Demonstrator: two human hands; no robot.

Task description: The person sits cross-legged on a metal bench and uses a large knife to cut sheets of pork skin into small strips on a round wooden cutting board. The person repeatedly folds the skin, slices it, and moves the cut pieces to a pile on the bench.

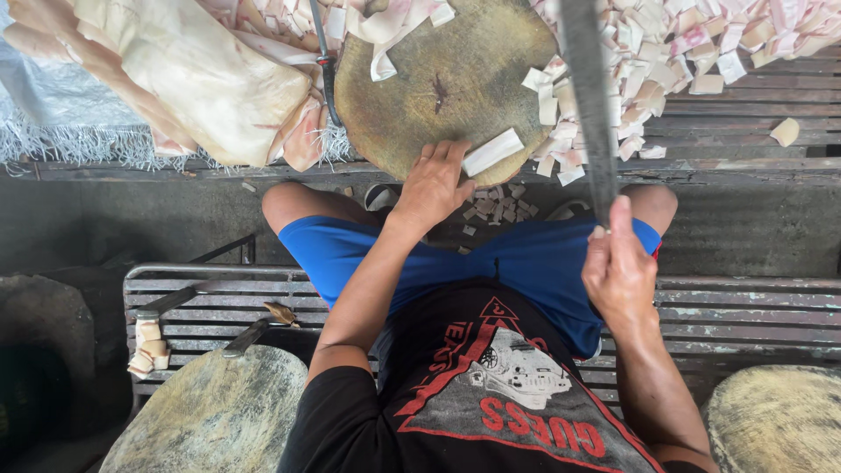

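My left hand (432, 186) rests at the near edge of a round wooden chopping block (447, 83), its fingers on a pale strip (492, 151) of hide-like material. My right hand (618, 267) is raised above my right thigh and grips the handle of a long grey cleaver blade (589, 96), which rises edge-on toward the top of the view. More pale strips (392, 31) lie on the far side of the block.
A heap of cut pale pieces (674, 48) covers the wooden platform right of the block. Large folded sheets (201, 74) lie at the left, with a knife (326, 66) beside the block. Small scraps (495, 210) lie between my knees. Two more round blocks (215, 416) (775, 420) flank the slatted bench (210, 302).
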